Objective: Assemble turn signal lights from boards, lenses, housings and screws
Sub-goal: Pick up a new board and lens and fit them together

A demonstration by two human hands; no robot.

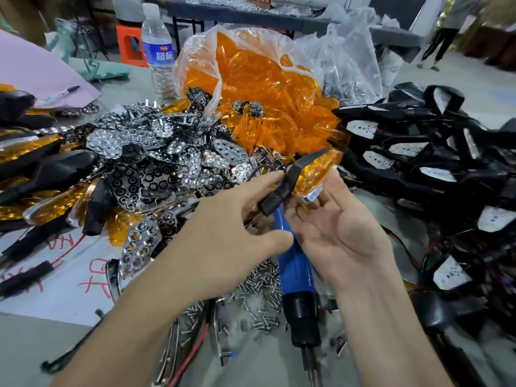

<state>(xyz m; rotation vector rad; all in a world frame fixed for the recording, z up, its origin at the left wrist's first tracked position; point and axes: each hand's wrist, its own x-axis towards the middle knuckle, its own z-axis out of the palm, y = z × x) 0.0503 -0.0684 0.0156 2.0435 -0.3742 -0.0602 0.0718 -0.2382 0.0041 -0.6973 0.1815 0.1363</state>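
An assembled turn signal light [305, 175], black housing with an amber lens, is held above the table centre. My right hand [337, 224] holds it from below, palm up, fingers curled behind its chrome end. My left hand [231, 227] reaches in from the left, index finger and thumb at the black stem and its wire. A blue electric screwdriver [296, 272] lies under both hands. Small silver screws [259, 300] are scattered beneath. Amber lenses [268, 88] spill from a clear bag. Chrome reflector boards [156, 152] are heaped at left. Black housings [418, 152] pile at right.
A water bottle [157, 48] stands behind the reflector heap. Finished lights [42, 177] lie at far left on a white sheet with red writing [69, 286]. A pen [60, 93] rests on pink paper. A second clear bag [349, 60] sits behind the lenses.
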